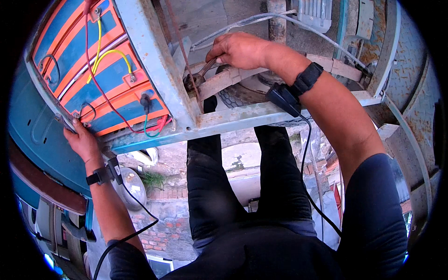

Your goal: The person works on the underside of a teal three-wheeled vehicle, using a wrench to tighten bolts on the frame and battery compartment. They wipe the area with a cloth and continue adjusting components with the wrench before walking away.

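My right hand (240, 50) is closed round the end of a worn metal wrench (206, 68). The wrench slants down to a dark, rusty fitting (193, 82) beside the leaf spring (228, 80), inside the blue-grey vehicle frame. At the left, my left hand (85, 143) grips the metal edge (100, 148) of the battery compartment, fingers curled round its corner. Beside that hand lie orange and blue batteries (109, 72) in a row, joined by yellow cables (99, 51) and a thin red cable (88, 51). Part of the left fingers' contact is hidden.
A frame beam (154, 60) separates the batteries from the opening with the spring. A grey corrugated conduit (298, 22) crosses above my right hand. Below the spring is a tire (238, 95). Black cords (305, 158) hang from devices on both wrists.
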Tool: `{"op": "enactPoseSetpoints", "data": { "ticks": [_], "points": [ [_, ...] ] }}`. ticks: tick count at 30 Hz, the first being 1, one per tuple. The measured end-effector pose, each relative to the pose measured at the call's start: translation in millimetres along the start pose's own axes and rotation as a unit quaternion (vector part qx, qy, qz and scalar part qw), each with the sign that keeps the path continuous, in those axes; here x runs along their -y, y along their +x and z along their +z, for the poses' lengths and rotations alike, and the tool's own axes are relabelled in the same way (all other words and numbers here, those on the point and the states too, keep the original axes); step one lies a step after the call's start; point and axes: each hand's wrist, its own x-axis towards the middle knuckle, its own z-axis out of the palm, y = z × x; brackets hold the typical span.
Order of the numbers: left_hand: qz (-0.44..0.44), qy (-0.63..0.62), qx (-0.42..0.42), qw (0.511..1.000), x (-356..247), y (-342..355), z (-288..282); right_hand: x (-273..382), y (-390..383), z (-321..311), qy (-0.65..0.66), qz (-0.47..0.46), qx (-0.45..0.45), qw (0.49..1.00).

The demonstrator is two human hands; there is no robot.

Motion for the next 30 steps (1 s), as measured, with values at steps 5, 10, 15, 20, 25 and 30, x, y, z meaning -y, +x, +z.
{"op": "enactPoseSetpoints", "data": {
  "ticks": [5, 10, 15, 20, 25, 30],
  "points": [
    [0.002, 0.015, -0.003, 1.0, 0.6, 0.5, -0.7, -4.7, -3.2, 6.0, 0.049, -0.004, 0.004, 0.999],
    [0.003, 0.029, -0.005, 1.0, -2.2, 0.9, 0.2, -1.1, -13.6, 6.9, 0.046, 0.015, 0.0, 0.999],
    [0.006, 0.038, -0.013, 0.999, -2.6, 0.4, -0.3, 10.2, -33.1, 0.7, -0.004, 0.024, -0.005, 1.0],
    [-0.004, 0.029, 0.0, 1.0, -2.1, 0.3, -0.9, 38.8, -49.5, -1.0, -0.046, 0.056, -0.028, 0.997],
    [0.003, 0.037, -0.007, 0.999, -3.4, -0.4, 0.0, 64.9, -65.2, -1.0, -0.089, 0.074, -0.037, 0.993],
    [-0.006, 0.038, -0.013, 0.999, -4.9, -1.3, 0.8, 91.7, -73.3, -4.8, -0.169, 0.08, -0.029, 0.982]
  ]
}}
